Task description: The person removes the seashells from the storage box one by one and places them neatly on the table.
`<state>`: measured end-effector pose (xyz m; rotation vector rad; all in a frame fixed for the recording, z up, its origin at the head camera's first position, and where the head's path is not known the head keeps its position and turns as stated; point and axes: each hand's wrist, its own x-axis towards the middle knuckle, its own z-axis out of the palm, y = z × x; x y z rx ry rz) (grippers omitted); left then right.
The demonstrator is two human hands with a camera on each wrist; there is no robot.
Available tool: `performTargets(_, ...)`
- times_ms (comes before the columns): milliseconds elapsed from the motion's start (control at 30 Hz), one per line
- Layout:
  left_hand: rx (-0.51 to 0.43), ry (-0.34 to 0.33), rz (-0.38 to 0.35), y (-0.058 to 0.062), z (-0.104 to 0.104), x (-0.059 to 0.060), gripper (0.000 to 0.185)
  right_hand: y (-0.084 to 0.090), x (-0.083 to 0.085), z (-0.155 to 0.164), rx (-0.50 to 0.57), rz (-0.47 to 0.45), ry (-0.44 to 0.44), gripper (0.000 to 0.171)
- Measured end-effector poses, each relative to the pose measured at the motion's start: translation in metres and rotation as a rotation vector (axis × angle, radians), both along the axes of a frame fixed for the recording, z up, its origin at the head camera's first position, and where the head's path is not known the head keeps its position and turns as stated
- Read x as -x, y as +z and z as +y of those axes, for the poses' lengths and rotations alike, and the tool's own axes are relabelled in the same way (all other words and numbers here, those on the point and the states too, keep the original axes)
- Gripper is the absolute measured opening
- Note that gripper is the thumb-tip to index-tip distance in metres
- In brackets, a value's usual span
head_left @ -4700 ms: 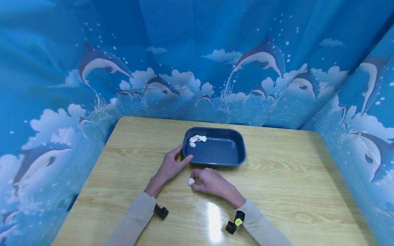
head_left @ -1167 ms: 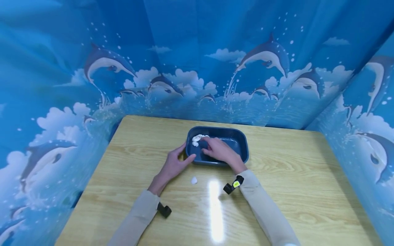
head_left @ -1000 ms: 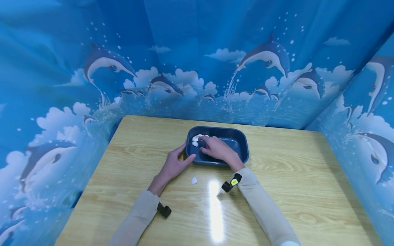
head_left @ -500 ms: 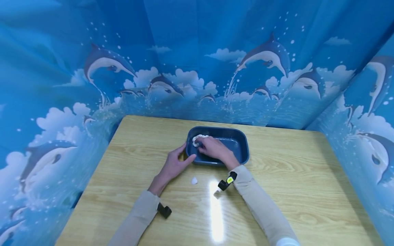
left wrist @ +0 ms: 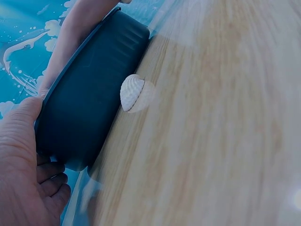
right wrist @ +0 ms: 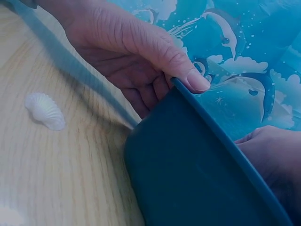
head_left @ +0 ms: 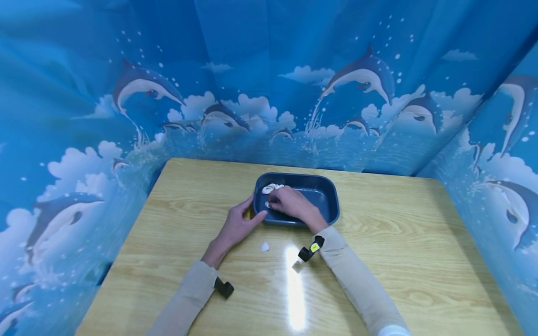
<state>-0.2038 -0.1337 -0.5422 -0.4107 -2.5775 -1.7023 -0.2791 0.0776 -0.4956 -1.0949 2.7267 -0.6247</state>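
While the left hand rests at the near left corner of the dark blue tray, its thumb lies on the rim and its other fingers curl against the outer wall, so this grip holds the tray. In the left wrist view the same hand wraps the corner of the tray, and in the right wrist view its thumb presses over the rim.

The right hand is inside the tray, in the left part of it. Its fingers are bent down toward a small white shell at the fingertips. I cannot tell if the grip is really pinching this shell or only touching it, because the fingers hide most of it. A small group of white shells lies in the far left corner of the tray, just beyond the right hand.

One more white ribbed shell lies alone on the wooden surface, near the tray's near wall and between the two forearms. The left wrist view shows this shell beside the tray wall, not touching it. Both arms wear beige sleeves. Behind the surface hangs a blue curtain with dolphins.
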Motion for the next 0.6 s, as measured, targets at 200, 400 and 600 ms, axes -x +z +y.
performTargets(200,-0.004,0.017,-0.016,0.001,0.0,-0.001,0.071,0.001,-0.002,0.002,-0.004,-0.01,0.009,0.009)
performTargets(400,-0.001,0.028,-0.023,0.002,0.001,-0.002,0.07,0.002,-0.005,0.01,-0.01,-0.043,0.015,0.01)
performTargets(600,0.012,0.028,-0.034,0.002,0.002,-0.001,0.071,0.004,-0.01,0.021,-0.025,-0.092,-0.032,0.013)
